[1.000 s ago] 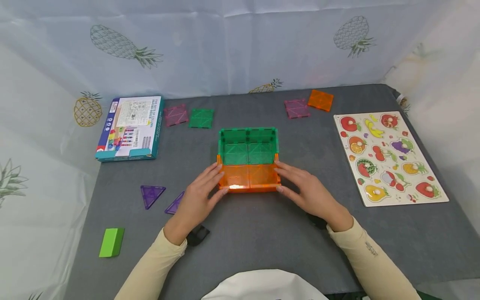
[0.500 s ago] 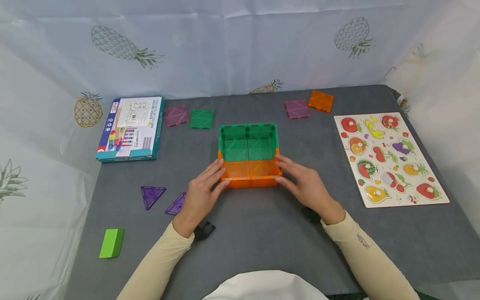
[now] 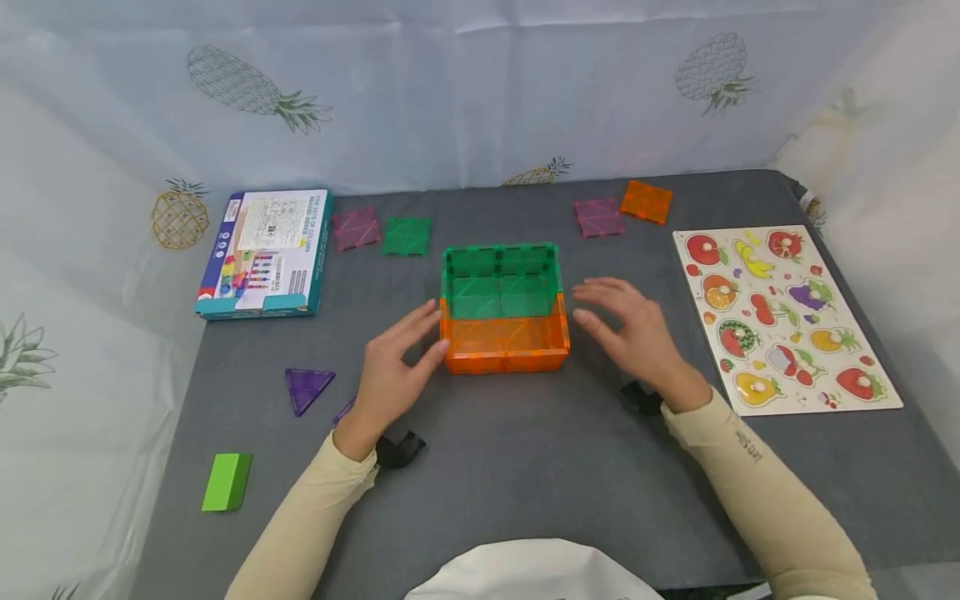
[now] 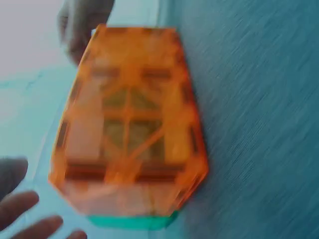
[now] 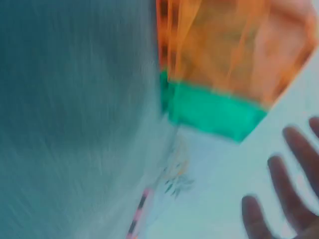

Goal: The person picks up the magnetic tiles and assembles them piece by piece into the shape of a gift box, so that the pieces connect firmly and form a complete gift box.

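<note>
An open-topped box of translucent magnetic tiles (image 3: 506, 362) stands mid-table, green at the back and orange in front. Its orange side (image 4: 127, 114) fills the left wrist view, blurred. My left hand (image 3: 393, 367) is beside the box's left wall with fingers extended; in the left wrist view its fingertips (image 4: 42, 229) look apart from the tiles. To the right of the box, my right hand (image 3: 630, 333) hovers with spread fingers and a gap to the wall. The right wrist view has its fingers (image 5: 289, 194) clear of the green end (image 5: 214, 109).
Purple triangle tiles (image 3: 307, 389) lie left, one mostly behind the left hand. Loose square tiles, green (image 3: 407, 237), magenta (image 3: 598, 217) and orange (image 3: 646, 202), lie at the back. Around them are a cardboard box (image 3: 262, 254), a green block (image 3: 227, 482) and a fruit puzzle board (image 3: 787, 321).
Both hands held the box's sides and the box shifted slightly away from me. Now the right hand has let go and moved right; the left hand has eased slightly off to the left.
</note>
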Motion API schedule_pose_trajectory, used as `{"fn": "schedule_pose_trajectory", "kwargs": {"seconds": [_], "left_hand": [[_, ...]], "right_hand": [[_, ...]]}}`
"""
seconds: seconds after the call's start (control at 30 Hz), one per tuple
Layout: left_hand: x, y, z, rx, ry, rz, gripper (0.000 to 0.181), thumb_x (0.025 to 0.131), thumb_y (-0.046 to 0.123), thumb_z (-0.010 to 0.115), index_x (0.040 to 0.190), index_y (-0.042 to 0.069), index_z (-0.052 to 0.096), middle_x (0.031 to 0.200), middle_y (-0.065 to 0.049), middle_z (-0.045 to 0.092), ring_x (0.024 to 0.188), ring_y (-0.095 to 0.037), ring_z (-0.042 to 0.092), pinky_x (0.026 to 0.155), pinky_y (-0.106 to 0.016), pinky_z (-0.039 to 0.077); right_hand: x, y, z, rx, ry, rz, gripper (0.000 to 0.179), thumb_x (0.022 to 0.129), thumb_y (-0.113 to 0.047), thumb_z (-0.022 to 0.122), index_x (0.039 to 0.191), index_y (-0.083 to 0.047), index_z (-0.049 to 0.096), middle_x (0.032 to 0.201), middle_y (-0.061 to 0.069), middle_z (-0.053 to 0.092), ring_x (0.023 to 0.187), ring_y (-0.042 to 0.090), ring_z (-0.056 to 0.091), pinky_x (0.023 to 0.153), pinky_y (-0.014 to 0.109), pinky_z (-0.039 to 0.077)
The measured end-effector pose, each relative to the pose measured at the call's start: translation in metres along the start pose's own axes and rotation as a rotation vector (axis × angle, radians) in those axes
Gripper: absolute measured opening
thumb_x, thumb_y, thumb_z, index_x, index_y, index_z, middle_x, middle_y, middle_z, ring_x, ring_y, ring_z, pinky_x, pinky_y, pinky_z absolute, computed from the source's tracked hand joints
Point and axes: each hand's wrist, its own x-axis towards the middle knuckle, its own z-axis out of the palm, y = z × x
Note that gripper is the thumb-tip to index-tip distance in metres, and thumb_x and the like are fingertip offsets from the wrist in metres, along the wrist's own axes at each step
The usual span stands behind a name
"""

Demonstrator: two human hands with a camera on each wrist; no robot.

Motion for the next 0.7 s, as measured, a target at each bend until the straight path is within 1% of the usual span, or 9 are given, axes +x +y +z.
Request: {"fn": "schedule_pose_trajectory", "kwargs": {"seconds": [0.07,0.13,0.2,0.27,0.33,0.4,0.47,0.6,0.7], "left_hand": [[0.012,-0.007,-0.007,0.023,-0.03,-0.096,0.043,0.09,0.018,0.067,0.129,0.003,0.06,0.138,-0.017,0.054,0.127,-0.033,0.052,0.104,-0.051,0.041],[0.029,-0.017,-0.012,0.103,-0.102,-0.198,0.046,0.093,0.021,0.063,0.135,0.004,0.056,0.143,-0.02,0.048,0.131,-0.036,0.047,0.106,-0.053,0.038],[0.048,-0.029,-0.015,0.208,-0.188,-0.28,0.051,0.093,0.024,0.062,0.139,0.005,0.05,0.147,-0.022,0.042,0.133,-0.04,0.042,0.108,-0.055,0.035],[0.072,-0.038,-0.012,0.299,-0.259,-0.342,0.057,0.093,0.027,0.061,0.143,0.006,0.045,0.149,-0.025,0.037,0.134,-0.043,0.039,0.107,-0.057,0.034],[0.095,-0.047,-0.005,0.363,-0.287,-0.389,0.061,0.093,0.031,0.06,0.146,0.007,0.041,0.149,-0.025,0.035,0.134,-0.044,0.038,0.107,-0.057,0.035],[0.116,-0.055,0.004,0.403,-0.291,-0.44,0.066,0.093,0.037,0.059,0.148,0.008,0.037,0.15,-0.025,0.033,0.133,-0.045,0.037,0.106,-0.057,0.036],[0.135,-0.062,0.013,0.431,-0.286,-0.489,0.07,0.093,0.041,0.059,0.15,0.009,0.033,0.15,-0.026,0.03,0.134,-0.046,0.034,0.105,-0.057,0.037],[0.161,-0.075,0.025,0.509,-0.324,-0.576,0.073,0.094,0.045,0.057,0.151,0.009,0.029,0.15,-0.027,0.024,0.135,-0.046,0.028,0.107,-0.056,0.034],[0.172,-0.079,0.026,0.551,-0.361,-0.643,0.07,0.095,0.044,0.055,0.15,0.009,0.031,0.15,-0.029,0.021,0.136,-0.047,0.023,0.11,-0.057,0.028]], "right_hand": [[0.018,0.018,-0.007,-0.01,-0.046,0.121,0.035,0.093,-0.024,0.064,0.122,-0.005,0.064,0.127,0.015,0.061,0.123,0.035,0.051,0.101,0.055,0.04],[0.039,0.038,-0.01,-0.043,-0.156,0.281,0.045,0.096,-0.033,0.057,0.131,-0.003,0.056,0.135,0.02,0.054,0.127,0.039,0.046,0.104,0.058,0.035],[0.057,0.056,-0.01,-0.094,-0.288,0.441,0.06,0.098,-0.041,0.051,0.142,-0.001,0.042,0.143,0.026,0.043,0.131,0.046,0.038,0.107,0.061,0.03],[0.073,0.069,-0.011,-0.156,-0.381,0.573,0.075,0.097,-0.048,0.048,0.15,-0.001,0.024,0.148,0.032,0.031,0.132,0.051,0.032,0.107,0.063,0.027],[0.086,0.075,-0.011,-0.21,-0.437,0.67,0.087,0.095,-0.054,0.046,0.153,0.0,0.009,0.15,0.036,0.022,0.132,0.055,0.029,0.107,0.065,0.026],[0.098,0.074,-0.008,-0.253,-0.466,0.745,0.096,0.093,-0.059,0.045,0.153,0.0,-0.002,0.15,0.04,0.013,0.132,0.06,0.025,0.107,0.067,0.025],[0.109,0.069,-0.002,-0.295,-0.486,0.779,0.099,0.093,-0.06,0.044,0.153,0.0,-0.006,0.149,0.043,0.009,0.131,0.063,0.023,0.106,0.069,0.024],[0.126,0.057,0.017,-0.323,-0.483,0.853,0.092,0.094,-0.059,0.043,0.155,-0.01,-0.005,0.15,0.042,0.0,0.132,0.066,0.015,0.103,0.073,0.025],[0.131,0.051,0.029,-0.338,-0.433,0.887,0.083,0.094,-0.057,0.045,0.156,-0.02,0.003,0.151,0.04,0.002,0.13,0.067,0.019,0.096,0.074,0.033]]}}
